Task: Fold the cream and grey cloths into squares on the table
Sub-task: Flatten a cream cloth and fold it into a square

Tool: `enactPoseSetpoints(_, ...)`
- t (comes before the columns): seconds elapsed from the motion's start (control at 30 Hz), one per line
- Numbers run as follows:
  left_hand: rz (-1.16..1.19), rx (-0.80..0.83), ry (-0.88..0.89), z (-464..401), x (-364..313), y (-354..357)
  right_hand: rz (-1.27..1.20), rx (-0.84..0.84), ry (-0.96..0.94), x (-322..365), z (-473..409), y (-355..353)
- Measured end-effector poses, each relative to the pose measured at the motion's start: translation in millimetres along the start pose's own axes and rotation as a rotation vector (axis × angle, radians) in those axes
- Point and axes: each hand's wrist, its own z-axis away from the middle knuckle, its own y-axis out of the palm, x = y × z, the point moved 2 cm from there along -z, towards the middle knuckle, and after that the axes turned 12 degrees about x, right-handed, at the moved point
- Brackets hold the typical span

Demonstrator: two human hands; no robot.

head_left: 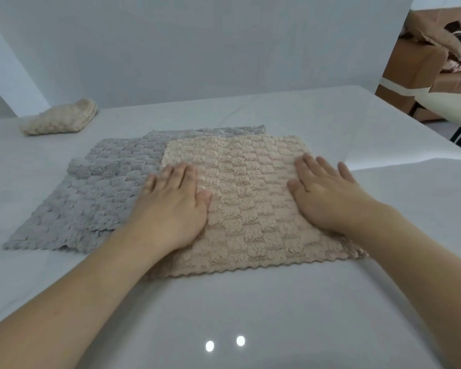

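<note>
A cream cloth (250, 198) lies spread flat in the middle of the table, overlapping the right part of a grey cloth (85, 198) that lies flat under it to the left. My left hand (173, 206) presses flat on the cream cloth's left side, fingers straight. My right hand (328, 193) presses flat on its right side, fingers straight and slightly spread. A second cream cloth (61, 117), folded into a small thick bundle, sits at the far left of the table.
The white table (250, 315) reaches to a pale wall at the back. Its right edge runs diagonally at the right. Beyond it stand a brown sofa (421, 62) and a cream chair (450, 107).
</note>
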Motion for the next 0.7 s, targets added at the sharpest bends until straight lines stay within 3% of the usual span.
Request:
enactPoseSetpoints(0.1,0.057,-0.036,0.121,15.9,-22.6,0.8,-0.034,-0.066,-0.117,25.3,17.8,2.6)
enactPoseSetpoints(0.2,0.002,-0.037,0.249,34.6,-27.4,18.4,0.007,0.004,-0.209,32.4,37.4,18.0)
enactPoseSetpoints(0.3,-0.033,-0.045,0.093,36.5,9.0,15.4,0.065,-0.014,0.053,3.2,35.2,5.2)
enactPoseSetpoints(0.33,-0.035,-0.052,0.057,38.1,13.0,10.4,0.062,-0.053,0.062,6.0,36.8,1.8)
enactPoseSetpoints(0.4,0.037,-0.081,0.128,42.6,0.3,5.4,0.021,-0.104,-0.112,30.8,43.5,5.4)
enactPoseSetpoints(0.47,0.067,-0.042,0.246,49.1,-15.3,12.5,-0.004,-0.035,-0.236,45.6,51.9,18.6)
enactPoseSetpoints(0.53,0.02,-0.013,0.237,49.1,-4.1,20.3,0.014,0.008,-0.144,26.3,48.1,21.8)
enactPoseSetpoints(0.6,0.013,-0.02,0.099,42.1,14.9,15.9,0.008,-0.018,0.022,4.5,44.1,12.3)
enactPoseSetpoints(0.63,0.033,-0.042,0.061,38.3,14.2,10.9,-0.034,-0.052,0.031,5.4,43.8,7.7)
enactPoseSetpoints(0.7,0.089,-0.099,0.15,33.1,-8.0,5.1,-0.054,-0.098,-0.135,31.0,44.2,8.5)
